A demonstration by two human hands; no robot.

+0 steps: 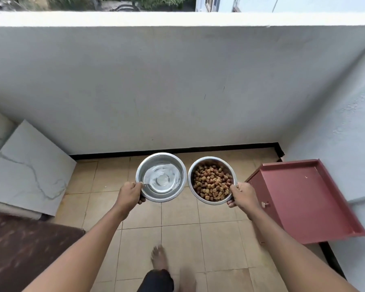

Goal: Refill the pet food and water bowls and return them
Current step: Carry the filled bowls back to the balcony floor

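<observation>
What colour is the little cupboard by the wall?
The cupboard is reddish-pink, almost maroon. The head view shows it, to the person's right.

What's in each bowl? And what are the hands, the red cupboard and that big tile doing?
water bowl: holds water, carried above the floor.
food bowl: filled with kibble, carried above the floor.
left hand: grips the water bowl's rim.
right hand: grips the food bowl's rim.
red cabinet: front closed.
tile: leans against the wall.

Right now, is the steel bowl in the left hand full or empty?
Holding water, not to the brim: a rippling clear surface shows inside the water bowl, below its rim. The left hand grips its near edge.
</observation>
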